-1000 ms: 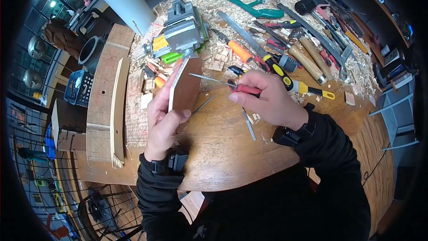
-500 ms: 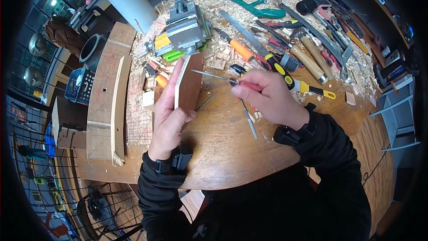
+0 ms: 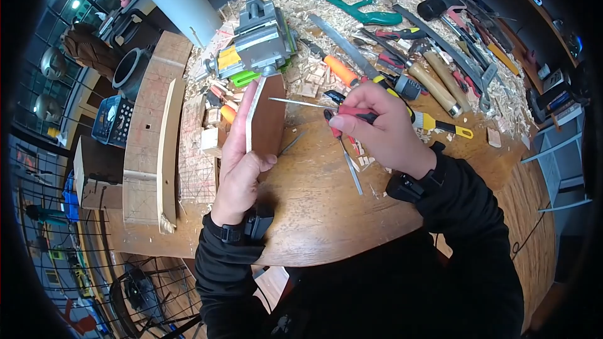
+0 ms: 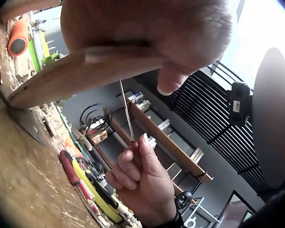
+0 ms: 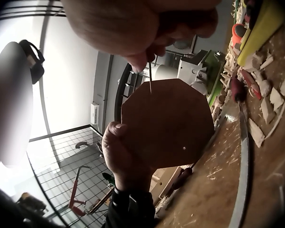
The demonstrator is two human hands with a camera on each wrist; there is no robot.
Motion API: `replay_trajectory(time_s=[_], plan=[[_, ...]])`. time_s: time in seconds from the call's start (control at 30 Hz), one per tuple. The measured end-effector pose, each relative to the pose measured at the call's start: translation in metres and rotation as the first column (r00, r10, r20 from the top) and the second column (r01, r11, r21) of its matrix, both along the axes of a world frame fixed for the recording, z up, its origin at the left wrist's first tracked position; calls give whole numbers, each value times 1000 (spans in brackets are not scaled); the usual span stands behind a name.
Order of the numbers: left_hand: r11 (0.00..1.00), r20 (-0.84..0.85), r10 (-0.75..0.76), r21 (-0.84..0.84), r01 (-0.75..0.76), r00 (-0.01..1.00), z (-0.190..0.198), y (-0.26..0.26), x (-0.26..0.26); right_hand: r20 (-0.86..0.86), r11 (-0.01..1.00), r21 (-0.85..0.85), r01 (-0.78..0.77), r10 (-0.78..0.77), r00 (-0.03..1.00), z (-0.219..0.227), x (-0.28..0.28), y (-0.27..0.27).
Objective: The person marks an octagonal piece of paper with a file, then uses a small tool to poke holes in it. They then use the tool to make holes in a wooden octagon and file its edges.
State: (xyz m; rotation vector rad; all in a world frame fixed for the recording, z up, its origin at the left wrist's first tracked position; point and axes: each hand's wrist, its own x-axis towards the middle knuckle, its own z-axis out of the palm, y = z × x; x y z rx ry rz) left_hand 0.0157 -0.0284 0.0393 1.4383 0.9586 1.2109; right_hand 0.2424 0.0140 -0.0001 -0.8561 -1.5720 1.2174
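Observation:
An octagonal wooden board [image 5: 168, 123] stands on edge in my left hand [image 3: 237, 179], thumb on the near face and fingers behind it. A small hole shows low on that face in the right wrist view. My right hand [image 3: 380, 129] pinches the red handle of a slim needle file [image 3: 301, 102]. The file points left, and its tip meets the board's face near one edge. Below my right hand, a second red-handled file [image 3: 352, 166] lies on the wooden table [image 3: 301, 226].
Beyond the board is a metal vise [image 3: 257, 41] among wood shavings. Saws, wood-handled tools and a yellow brush [image 3: 443, 127] crowd the right and back. A long wood strip [image 3: 167, 157] and a marked plank [image 3: 141, 150] lie at the left.
The board has turned slightly and shifted a little right in the head view. My right hand has tilted the file handle and drawn slightly right, the file tip staying at the board.

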Motion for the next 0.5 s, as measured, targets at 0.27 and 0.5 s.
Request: replay_trajectory(time_s=[0.27, 0.5], plan=[[1000, 20, -5, -6, 5, 1000, 0, -1, 0, 97, 958, 282, 51, -81, 992, 2, 4, 3], [1000, 6, 2, 25, -2, 1000, -4, 1, 0, 200, 989, 146, 4, -33, 979, 7, 7, 1]])
